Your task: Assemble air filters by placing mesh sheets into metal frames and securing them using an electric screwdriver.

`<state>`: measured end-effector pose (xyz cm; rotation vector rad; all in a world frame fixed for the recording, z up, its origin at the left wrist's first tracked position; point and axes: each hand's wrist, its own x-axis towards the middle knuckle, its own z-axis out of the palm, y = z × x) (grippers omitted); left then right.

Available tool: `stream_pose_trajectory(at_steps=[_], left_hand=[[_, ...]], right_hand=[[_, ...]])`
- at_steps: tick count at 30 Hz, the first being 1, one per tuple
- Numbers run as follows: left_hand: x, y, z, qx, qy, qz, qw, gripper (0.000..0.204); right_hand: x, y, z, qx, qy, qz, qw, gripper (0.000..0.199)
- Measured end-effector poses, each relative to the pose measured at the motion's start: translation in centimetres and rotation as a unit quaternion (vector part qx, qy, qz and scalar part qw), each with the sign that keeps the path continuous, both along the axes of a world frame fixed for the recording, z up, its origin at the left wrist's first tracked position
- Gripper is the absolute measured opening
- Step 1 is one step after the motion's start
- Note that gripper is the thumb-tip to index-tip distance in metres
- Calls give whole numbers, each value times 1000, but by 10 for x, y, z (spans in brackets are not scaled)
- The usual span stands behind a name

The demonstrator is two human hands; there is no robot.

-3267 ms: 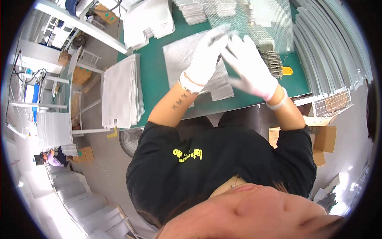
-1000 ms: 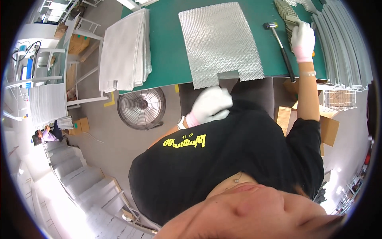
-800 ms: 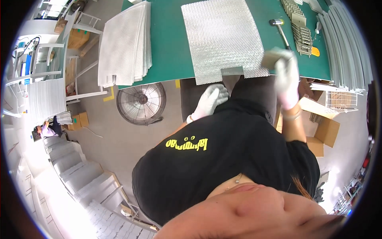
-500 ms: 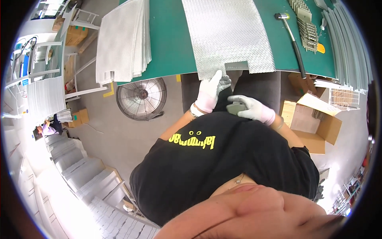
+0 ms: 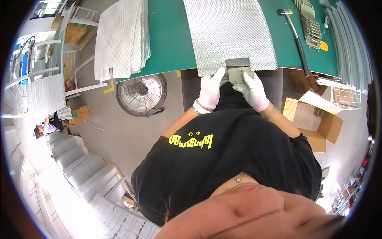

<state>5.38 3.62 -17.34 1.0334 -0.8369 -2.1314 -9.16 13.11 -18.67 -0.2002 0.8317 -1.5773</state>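
A silvery metal mesh sheet (image 5: 230,36) lies on the green table, its near edge jutting over the front. That edge has a rectangular notch. My left hand (image 5: 211,88), in a white glove, is closed on the mesh at the notch's left corner, thumb on top. Gripped between thumb and fingers of my gloved right hand (image 5: 254,91) is a small grey rectangular plate (image 5: 237,75) with a small dark slot. It sits at the notch, close to the left fingertips; whether it touches the mesh I cannot tell.
Left on the table lies a stack of mesh sheets (image 5: 119,40). To the right are a hammer (image 5: 296,40), a row of grey metal pieces (image 5: 310,30), an orange-handled tool (image 5: 324,46) and long grey strips (image 5: 350,47). A floor fan (image 5: 142,95) and open cardboard box (image 5: 312,125) stand below.
My right hand has moved forward and left from my lap, bringing the grey plate up to the mesh's notch. My left hand stays near the notch's left corner.
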Motion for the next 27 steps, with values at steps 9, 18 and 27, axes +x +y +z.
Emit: stream_pose_trajectory(at_steps=[9,18,27], left_hand=[[-4,12,4,-15,-25,-5,1000,27],[6,1,-15,-18,-97,-174,980,39],[0,4,0,27,-51,-106,993,38]], right_hand=[[6,0,2,67,153,-37,985,39],[-3,1,10,133,180,-157,962,31],[-5,3,8,178,144,-140,963,30]])
